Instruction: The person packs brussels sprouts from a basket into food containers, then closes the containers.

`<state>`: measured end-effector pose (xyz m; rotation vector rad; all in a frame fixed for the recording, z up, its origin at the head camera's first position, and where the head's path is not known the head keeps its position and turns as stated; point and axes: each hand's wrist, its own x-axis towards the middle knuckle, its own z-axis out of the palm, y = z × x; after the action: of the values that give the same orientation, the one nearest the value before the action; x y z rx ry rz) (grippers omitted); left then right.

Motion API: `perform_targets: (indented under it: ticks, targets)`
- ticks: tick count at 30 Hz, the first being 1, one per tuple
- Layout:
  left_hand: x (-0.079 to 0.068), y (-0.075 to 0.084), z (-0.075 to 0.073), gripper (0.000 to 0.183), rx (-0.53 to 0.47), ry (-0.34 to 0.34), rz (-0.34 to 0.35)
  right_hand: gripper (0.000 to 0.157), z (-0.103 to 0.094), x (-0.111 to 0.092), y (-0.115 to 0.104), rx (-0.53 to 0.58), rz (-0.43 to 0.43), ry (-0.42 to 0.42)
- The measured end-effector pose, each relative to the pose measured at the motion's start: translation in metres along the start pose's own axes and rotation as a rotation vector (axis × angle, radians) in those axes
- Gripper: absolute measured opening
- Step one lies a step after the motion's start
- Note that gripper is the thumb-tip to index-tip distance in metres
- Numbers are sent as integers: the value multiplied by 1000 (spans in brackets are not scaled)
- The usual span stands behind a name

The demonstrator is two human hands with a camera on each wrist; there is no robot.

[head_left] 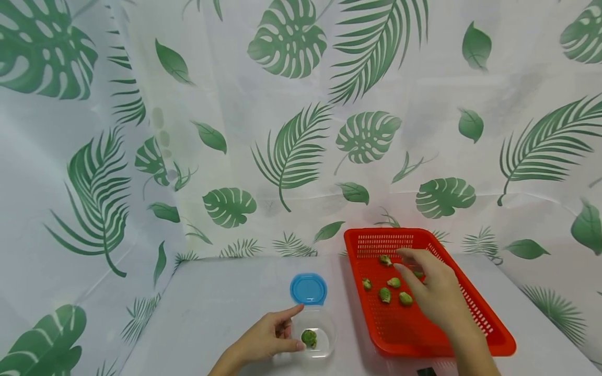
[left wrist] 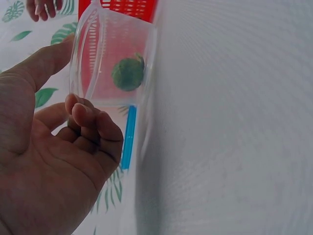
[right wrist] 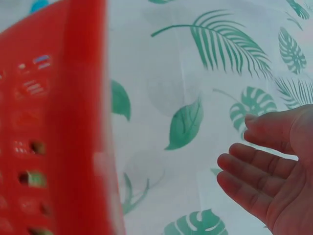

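Observation:
A small clear plastic container [head_left: 326, 349] stands on the table with one Brussels sprout [head_left: 309, 338] inside. My left hand [head_left: 265, 334] holds its left side, thumb and index finger set apart along the rim; the other fingers are curled in the left wrist view. Over the red basket [head_left: 392, 329], my right hand [head_left: 435, 287] hovers with fingers parted and nothing between them. Several Brussels sprouts lie on the basket's bottom, among them one sprout [head_left: 384, 295] near the middle; the right hand partly hides others.
Just beyond the container lies a round blue lid [head_left: 308, 289]. A white sheet with green leaf prints [head_left: 291, 156] hangs behind the table and along its sides. A small black object [head_left: 426, 372] shows at the bottom edge, below the basket.

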<state>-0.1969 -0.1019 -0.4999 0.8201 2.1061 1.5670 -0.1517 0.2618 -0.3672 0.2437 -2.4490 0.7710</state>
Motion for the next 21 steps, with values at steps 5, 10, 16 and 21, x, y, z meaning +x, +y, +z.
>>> perform_targets:
  ticks: [5, 10, 16, 21]
  targets:
    - [0, 0, -1, 79, 8, 3, -3, 42, -12, 6, 0, -38, -48, 16]
    - [0, 1, 0, 79, 4, -2, 2, 43, -22, 16, -3, -92, -96, 19]
    - [0, 1, 0, 79, 2, -5, 4, 45, -31, 28, -8, -110, -152, 17]
    - [0, 1, 0, 80, 5, -8, 6, 46, -32, 36, -9, -125, -125, -33]
